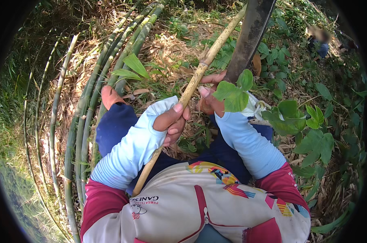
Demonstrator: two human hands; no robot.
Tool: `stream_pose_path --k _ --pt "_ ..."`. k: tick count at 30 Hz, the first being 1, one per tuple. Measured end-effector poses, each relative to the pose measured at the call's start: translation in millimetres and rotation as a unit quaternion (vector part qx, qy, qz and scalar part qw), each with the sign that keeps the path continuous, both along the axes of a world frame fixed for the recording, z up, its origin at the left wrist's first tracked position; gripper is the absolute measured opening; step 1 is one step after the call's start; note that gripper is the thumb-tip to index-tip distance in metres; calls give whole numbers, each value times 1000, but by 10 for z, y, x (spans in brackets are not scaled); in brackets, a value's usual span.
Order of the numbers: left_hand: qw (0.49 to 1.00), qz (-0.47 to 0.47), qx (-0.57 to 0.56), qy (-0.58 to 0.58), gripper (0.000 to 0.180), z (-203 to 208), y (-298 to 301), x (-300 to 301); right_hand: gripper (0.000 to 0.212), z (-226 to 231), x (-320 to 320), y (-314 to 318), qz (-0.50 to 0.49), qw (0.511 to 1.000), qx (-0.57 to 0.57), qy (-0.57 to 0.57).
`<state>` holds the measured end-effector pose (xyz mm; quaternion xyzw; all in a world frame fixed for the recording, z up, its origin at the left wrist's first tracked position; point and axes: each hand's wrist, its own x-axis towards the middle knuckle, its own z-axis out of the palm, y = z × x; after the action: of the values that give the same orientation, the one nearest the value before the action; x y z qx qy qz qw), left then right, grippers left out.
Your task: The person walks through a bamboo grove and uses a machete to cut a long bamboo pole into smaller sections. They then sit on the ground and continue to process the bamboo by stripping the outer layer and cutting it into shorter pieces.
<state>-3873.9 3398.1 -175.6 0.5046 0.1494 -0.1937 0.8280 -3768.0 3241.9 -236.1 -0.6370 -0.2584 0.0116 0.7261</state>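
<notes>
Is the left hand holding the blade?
No, the left hand is wrapped around the pale stick, while the blade rises beside the right hand.

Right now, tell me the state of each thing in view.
Left hand: closed around the stick.
Right hand: holding the machete, grip partly hidden by leaves.
Stick: yellowish, dry-looking, slanting.
Machete: unsheathed, tip out of frame.
Leaves: green, spread.
Bamboo: green, bunched.
Jacket: zipped partway, apparently open at the collar.
</notes>
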Motion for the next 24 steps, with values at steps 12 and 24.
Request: stream_pose_path --k 12,24 --pt "990 -16 138 -36 36 -166 -110 -33 42 143 74 -17 82 919 182 340" --pt "988 28 151 -3 37 -474 -194 -170 68 -819 160 22 330 816 363 306"
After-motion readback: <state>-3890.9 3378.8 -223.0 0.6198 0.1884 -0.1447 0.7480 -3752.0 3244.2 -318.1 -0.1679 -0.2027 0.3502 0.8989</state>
